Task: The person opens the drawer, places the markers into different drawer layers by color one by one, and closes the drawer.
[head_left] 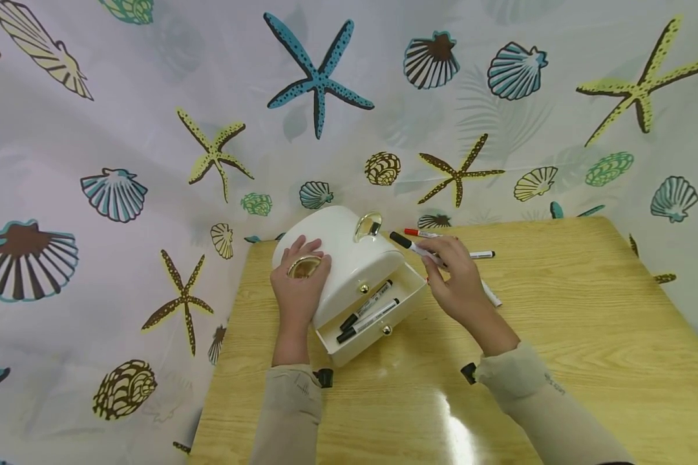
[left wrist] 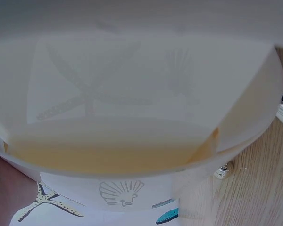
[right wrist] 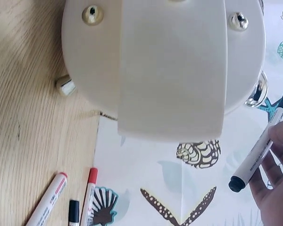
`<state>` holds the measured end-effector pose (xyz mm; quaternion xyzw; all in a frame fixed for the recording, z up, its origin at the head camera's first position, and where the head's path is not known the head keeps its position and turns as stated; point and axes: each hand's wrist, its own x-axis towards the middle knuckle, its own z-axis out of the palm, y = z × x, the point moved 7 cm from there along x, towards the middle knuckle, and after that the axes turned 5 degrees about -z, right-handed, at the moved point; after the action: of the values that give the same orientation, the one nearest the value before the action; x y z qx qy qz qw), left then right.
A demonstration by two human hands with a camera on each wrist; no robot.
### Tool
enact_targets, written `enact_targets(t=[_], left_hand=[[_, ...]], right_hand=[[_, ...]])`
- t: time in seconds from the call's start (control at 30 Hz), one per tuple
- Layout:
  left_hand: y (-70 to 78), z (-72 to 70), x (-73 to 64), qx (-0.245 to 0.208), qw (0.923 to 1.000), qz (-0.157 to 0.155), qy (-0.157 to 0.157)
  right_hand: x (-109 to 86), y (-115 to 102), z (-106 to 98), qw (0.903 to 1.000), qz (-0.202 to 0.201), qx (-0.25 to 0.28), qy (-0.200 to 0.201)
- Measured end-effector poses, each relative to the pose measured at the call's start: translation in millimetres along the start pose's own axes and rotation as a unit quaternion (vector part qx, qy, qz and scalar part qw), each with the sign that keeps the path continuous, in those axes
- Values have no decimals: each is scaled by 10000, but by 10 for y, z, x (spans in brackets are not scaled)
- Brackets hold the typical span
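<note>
A white rounded box (head_left: 338, 245) with gold ring-shaped trims stands at the back of the table, its lower drawer (head_left: 355, 354) pulled out. Two black-capped markers (head_left: 368, 305) lie in that drawer. My left hand (head_left: 296, 294) rests on the box top, its fingers spread about one gold ring (head_left: 304, 266). To the right of the drawer, my right hand (head_left: 455, 281) pinches a white marker (right wrist: 259, 148) with a black cap, held tilted above the table. The left wrist view is mostly filled by the box's glossy white surface.
On the table behind and beside the right hand lie a red-capped marker (head_left: 421, 233), a black-tipped marker (head_left: 483, 254) and another white marker (head_left: 491, 294). A patterned cloth (head_left: 349, 77) hangs behind the table. Small gold knobs (head_left: 387, 329) stick out from the drawer fronts.
</note>
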<state>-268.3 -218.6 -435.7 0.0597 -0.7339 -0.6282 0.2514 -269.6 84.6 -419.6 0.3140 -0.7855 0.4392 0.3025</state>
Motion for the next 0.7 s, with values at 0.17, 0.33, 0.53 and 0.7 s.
enact_targets(t=[0.17, 0.33, 0.53, 0.7], left_hand=[[9, 8, 6, -12, 10000, -89, -3], [12, 3, 1, 52, 9999, -103, -12], [2, -1, -2, 66, 10000, -44, -19], [1, -8, -5, 23, 10000, 24, 1]], right_hand=[[9, -119, 71, 9999, -34, 97, -119], [15, -243, 169, 9991, -221, 291, -213], [22, -384, 284, 9972, -455, 457, -382], [-19, -477, 381, 9952, -611, 449, -616]])
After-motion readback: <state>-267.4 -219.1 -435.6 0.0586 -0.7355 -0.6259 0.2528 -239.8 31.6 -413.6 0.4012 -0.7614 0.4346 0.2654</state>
